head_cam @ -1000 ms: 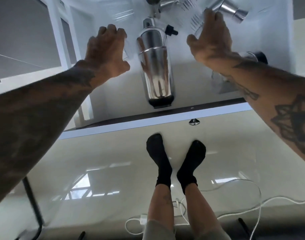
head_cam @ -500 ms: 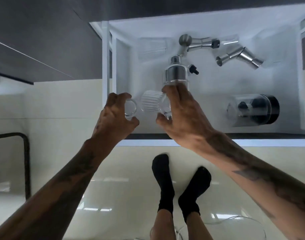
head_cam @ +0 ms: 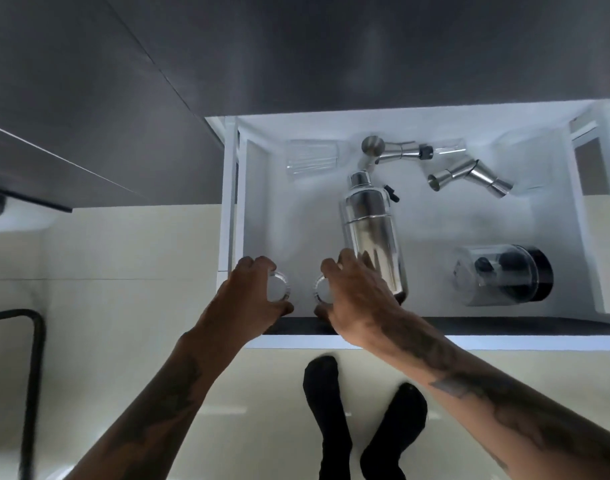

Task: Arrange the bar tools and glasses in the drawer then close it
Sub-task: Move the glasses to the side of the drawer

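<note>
Inside the open white drawer (head_cam: 435,223), mid-frame, the left hand (head_cam: 251,299) and right hand (head_cam: 355,299) each gripped a small upright glass beside the shaker (head_cam: 372,233).

No readable text, label, brand, number or sign anywhere: none on the cocktail shaker (head_cam: 372,233), the jiggers (head_cam: 469,176), the glasses (head_cam: 312,157) or the drawer (head_cam: 435,220) walls.
</note>
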`<state>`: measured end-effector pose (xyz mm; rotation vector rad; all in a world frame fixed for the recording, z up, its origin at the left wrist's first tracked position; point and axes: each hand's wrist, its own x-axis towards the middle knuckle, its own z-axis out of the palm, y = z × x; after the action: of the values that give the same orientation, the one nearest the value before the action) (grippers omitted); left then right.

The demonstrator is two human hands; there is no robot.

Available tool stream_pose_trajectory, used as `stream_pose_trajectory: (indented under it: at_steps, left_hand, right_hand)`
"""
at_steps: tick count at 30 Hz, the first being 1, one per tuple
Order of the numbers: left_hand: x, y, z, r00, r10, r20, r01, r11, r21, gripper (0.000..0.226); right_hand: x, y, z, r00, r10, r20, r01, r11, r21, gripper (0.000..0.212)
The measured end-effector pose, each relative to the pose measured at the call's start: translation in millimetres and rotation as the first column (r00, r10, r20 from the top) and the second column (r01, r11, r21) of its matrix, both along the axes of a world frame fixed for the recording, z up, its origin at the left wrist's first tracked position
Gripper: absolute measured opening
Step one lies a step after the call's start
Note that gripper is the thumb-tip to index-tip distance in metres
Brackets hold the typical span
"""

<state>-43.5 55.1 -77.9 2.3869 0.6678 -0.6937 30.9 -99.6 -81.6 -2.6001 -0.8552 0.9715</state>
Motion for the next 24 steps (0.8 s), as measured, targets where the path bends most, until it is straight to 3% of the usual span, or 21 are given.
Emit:
stream_pose_trajectory:
  at_steps: [3, 7, 9, 12, 17, 20, 24]
  left_hand:
    - [14, 0, 12, 0.994, -0.107, -0.01, 0.108, 0.992, 0.065, 0.065]
    - [72, -1, 17, 0.949, -0.208, 0.239, 0.165, 0.968, 0.187, 0.055]
    - [111, -2, 9, 0.905, -0.31, 0.29, 0.23, 0.933, 0.277, 0.056]
    - [158, -6, -12, 0.866, -0.457, 0.204, 0.352, 0.846, 0.401, 0.059]
    - [183, 0, -52, 0.834, -0.551, 0.033, 0.444, 0.706, 0.551, 0.066]
    - [181, 0, -64, 0.831, -0.556, 0.024, 0.43, 0.669, 0.606, 0.074]
    - [176, 7, -64, 0.812, -0.583, -0.011, 0.449, 0.613, 0.651, 0.067]
  right_hand:
    - [1, -5, -2, 1.0, -0.01, 0.011, 0.01, 1.0, 0.03, 0.061]
    - [25, -12, -7, 0.948, -0.037, 0.316, 0.026, 0.999, 0.038, 0.057]
    - [42, -21, -13, 0.932, -0.091, 0.352, 0.105, 0.994, -0.022, 0.066]
    - [54, -40, -24, 0.959, -0.176, 0.223, 0.184, 0.983, -0.016, 0.084]
    - [61, -69, -32, 0.943, -0.277, 0.187, 0.269, 0.961, 0.067, 0.066]
    - [75, -91, -34, 0.898, -0.324, 0.299, 0.296, 0.946, 0.134, 0.048]
    - [135, -134, -41, 0.713, -0.483, 0.508, 0.43, 0.874, 0.229, 0.041]
